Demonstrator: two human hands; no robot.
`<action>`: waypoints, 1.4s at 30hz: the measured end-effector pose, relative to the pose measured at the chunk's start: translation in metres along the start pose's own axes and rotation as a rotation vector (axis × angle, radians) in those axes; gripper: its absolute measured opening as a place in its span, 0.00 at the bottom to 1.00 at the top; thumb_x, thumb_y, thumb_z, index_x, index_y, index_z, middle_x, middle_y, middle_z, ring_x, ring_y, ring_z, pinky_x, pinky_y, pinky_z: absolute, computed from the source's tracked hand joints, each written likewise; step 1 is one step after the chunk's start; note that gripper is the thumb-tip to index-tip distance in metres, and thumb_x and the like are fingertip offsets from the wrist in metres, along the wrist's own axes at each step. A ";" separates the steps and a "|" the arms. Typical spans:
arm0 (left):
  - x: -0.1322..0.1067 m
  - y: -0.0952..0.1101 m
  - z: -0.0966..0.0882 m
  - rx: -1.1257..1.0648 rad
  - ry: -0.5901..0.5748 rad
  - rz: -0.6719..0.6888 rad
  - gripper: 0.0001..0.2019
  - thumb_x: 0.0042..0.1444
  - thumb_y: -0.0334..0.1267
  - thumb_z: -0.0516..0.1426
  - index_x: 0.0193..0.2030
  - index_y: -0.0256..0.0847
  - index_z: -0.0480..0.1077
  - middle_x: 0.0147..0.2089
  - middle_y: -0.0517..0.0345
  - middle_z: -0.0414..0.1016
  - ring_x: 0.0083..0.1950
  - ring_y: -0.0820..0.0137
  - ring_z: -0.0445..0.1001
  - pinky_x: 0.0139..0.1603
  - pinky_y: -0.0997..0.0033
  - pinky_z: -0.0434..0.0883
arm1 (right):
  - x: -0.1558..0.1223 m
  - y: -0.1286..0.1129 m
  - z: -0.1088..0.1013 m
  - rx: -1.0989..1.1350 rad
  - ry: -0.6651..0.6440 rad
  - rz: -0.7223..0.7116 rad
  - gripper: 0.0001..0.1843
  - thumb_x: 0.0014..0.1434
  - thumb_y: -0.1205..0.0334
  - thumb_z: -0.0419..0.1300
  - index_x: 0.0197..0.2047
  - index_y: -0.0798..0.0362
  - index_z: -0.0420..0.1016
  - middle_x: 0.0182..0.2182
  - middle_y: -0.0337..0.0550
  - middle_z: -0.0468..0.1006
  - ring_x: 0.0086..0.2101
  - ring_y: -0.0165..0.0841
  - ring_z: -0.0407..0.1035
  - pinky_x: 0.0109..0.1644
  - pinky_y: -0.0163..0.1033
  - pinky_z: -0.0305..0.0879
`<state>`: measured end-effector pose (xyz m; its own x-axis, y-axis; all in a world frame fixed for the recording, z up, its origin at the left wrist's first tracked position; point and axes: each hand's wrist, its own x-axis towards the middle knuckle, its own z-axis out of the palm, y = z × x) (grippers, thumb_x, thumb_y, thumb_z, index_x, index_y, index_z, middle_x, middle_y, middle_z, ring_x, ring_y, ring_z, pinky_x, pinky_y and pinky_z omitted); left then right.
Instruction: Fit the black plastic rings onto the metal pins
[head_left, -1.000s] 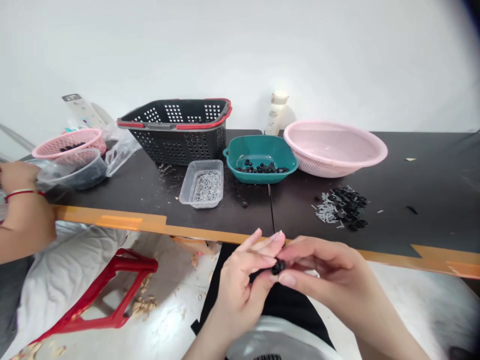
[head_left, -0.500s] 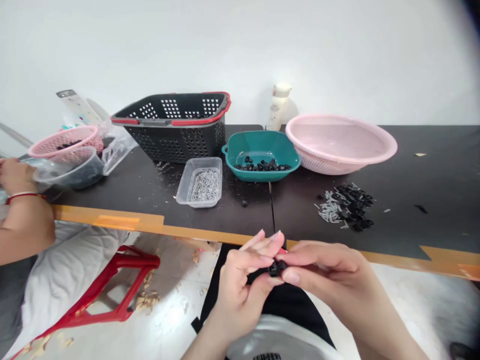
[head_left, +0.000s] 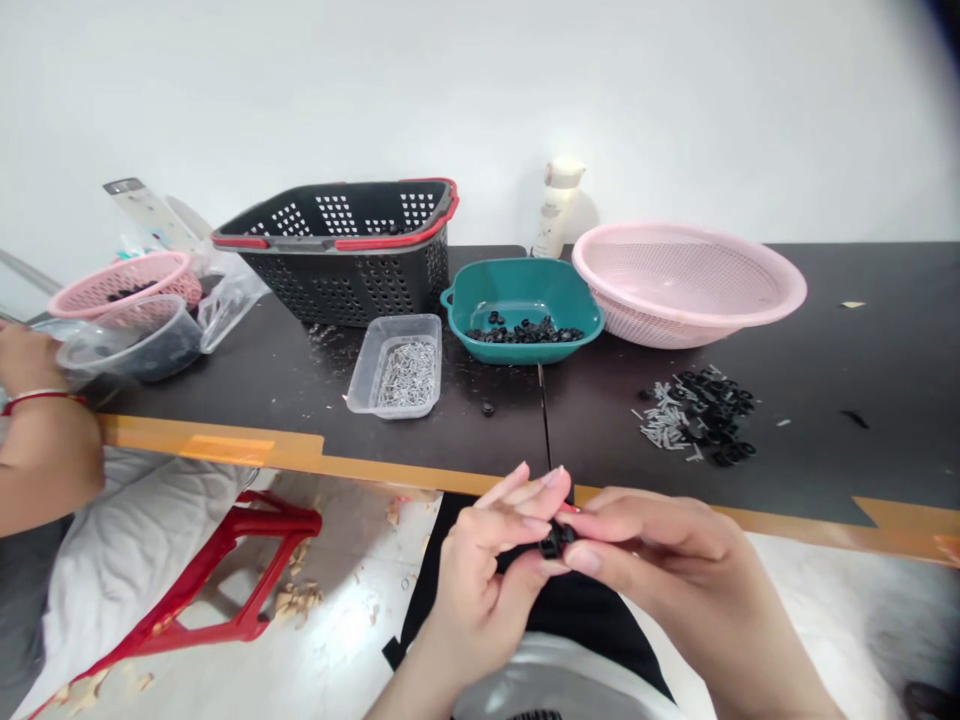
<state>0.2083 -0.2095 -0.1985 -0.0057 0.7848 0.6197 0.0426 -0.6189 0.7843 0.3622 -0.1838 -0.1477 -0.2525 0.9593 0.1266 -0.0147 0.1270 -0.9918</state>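
Just in front of the table edge, my left hand [head_left: 495, 560] pinches a small black plastic part [head_left: 551, 542] between thumb and fingers. My right hand [head_left: 652, 545] meets it from the other side, thumb and forefinger closed on the same black part or a second one pressed against it; I cannot tell which. A bit of red shows between the fingertips, its kind unclear. On the table beyond my right hand lies a pile of small black round parts [head_left: 712, 405] mixed with grey pins [head_left: 663, 425].
A teal basin [head_left: 525, 270] holds black parts; beside it stand a clear tub [head_left: 360, 385] of metal pins, a black basket [head_left: 337, 275] and a pink colander [head_left: 682, 325]. A white bottle [head_left: 555, 210] is behind. At left, a co-worker's arm [head_left: 45, 440] reaches over the table.
The view has shifted slightly. Both my hands stay together on the black part, which seems pressed a little closer between my fingertips.
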 end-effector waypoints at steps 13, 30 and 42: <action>0.002 0.000 0.000 -0.014 -0.015 0.010 0.18 0.60 0.25 0.57 0.53 0.47 0.63 0.59 0.55 0.74 0.63 0.64 0.68 0.67 0.51 0.65 | -0.002 0.001 -0.002 0.013 -0.047 0.094 0.04 0.52 0.61 0.70 0.26 0.46 0.82 0.24 0.36 0.79 0.25 0.27 0.71 0.29 0.29 0.67; 0.004 0.001 0.001 -0.076 0.002 0.006 0.19 0.60 0.25 0.58 0.54 0.50 0.64 0.59 0.57 0.74 0.61 0.65 0.71 0.67 0.52 0.64 | -0.008 0.024 0.016 0.148 0.057 -0.171 0.12 0.54 0.70 0.67 0.36 0.40 0.83 0.30 0.37 0.82 0.30 0.29 0.76 0.33 0.30 0.74; -0.001 0.003 0.005 -0.483 0.017 -0.187 0.14 0.64 0.31 0.54 0.52 0.57 0.65 0.61 0.69 0.72 0.62 0.74 0.70 0.70 0.59 0.58 | -0.011 -0.001 0.021 -0.284 0.113 -0.405 0.10 0.52 0.74 0.67 0.32 0.49 0.78 0.30 0.35 0.82 0.29 0.28 0.77 0.33 0.25 0.75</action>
<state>0.2130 -0.2122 -0.1973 0.0142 0.8855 0.4644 -0.4271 -0.4145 0.8036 0.3445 -0.2003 -0.1487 -0.1747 0.8383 0.5165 0.1779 0.5428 -0.8208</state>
